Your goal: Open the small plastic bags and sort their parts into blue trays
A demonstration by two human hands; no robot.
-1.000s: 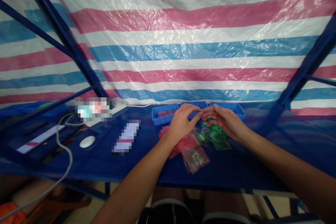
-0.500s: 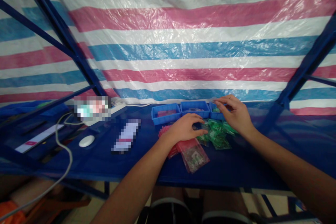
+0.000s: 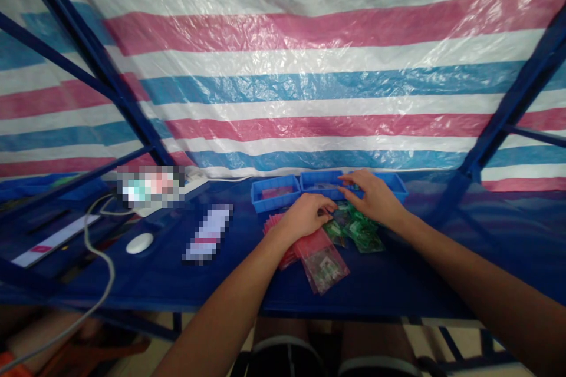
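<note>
My left hand (image 3: 308,215) rests over the pile of red plastic bags (image 3: 316,241), its fingers bent and a small gap showing between thumb and fingertips. I make out nothing in it. A red bag on top holds a greyish-green item near its lower end. Just right of this hand lies a heap of green plastic packets (image 3: 361,232), their contents unclear. My right hand (image 3: 371,195) hovers above that heap with thumb and forefinger apart, the fingertips at the edge of the middle blue bin (image 3: 321,178). It partly covers the right blue bin (image 3: 398,187).
The left blue bin (image 3: 276,203) holds something reddish. Further left on the blue table (image 3: 247,271) are a blurred phone (image 3: 209,234), a white oval object (image 3: 140,243) and a white cable (image 3: 106,259). Blue metal bars (image 3: 495,112) and a striped plastic sheet (image 3: 309,88) stand around the table.
My right hand has moved left, from the right bin toward the middle bin, and its fingers have parted. My left thumb and fingers have drawn closer together. The view has shifted slightly.
</note>
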